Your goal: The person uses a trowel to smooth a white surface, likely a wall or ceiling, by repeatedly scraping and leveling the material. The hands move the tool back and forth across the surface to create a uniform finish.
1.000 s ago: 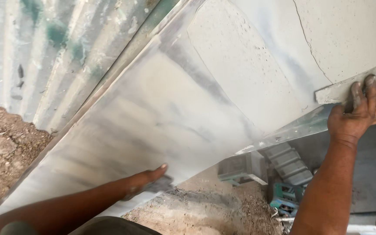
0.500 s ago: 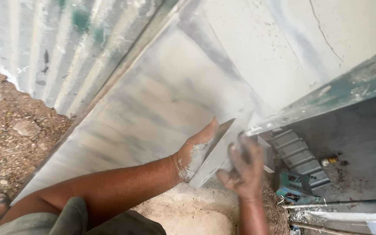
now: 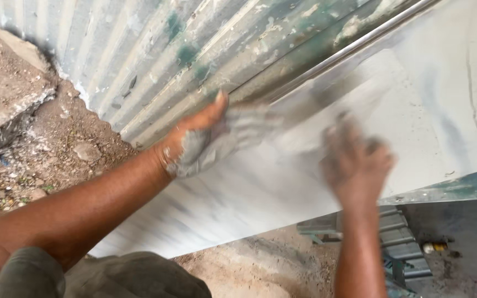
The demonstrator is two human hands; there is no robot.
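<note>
So over on the far left there's just a rough stone block (image 3: 6, 94) sitting on the dirt ground (image 3: 56, 165), and the corrugated metal wall (image 3: 155, 49) is running up behind everything, nothing to worry about there. Moving in, the left hand (image 3: 205, 140) is lying open and flat on the pale dusty slab (image 3: 282, 182), thumb pointing up toward the wall, palm and fingers caked in grey powder. The slab itself is sitting tilted, top edge leaning against the corrugated sheet, lower edge hanging out over the sandy ground. Further right, the right hand (image 3: 357, 165) is blurry from moving, fingers looking spread and open against the same face, not gripping anything as far as I can tell. My take on doing this well: keeping both palms flat and spread wide is spreading the pressure, and I'd be staying off that chipped greenish lower edge (image 3: 454, 187) with the fingertips. Also minding the metal ribbed piece (image 3: 398, 243) lying below on the right
</note>
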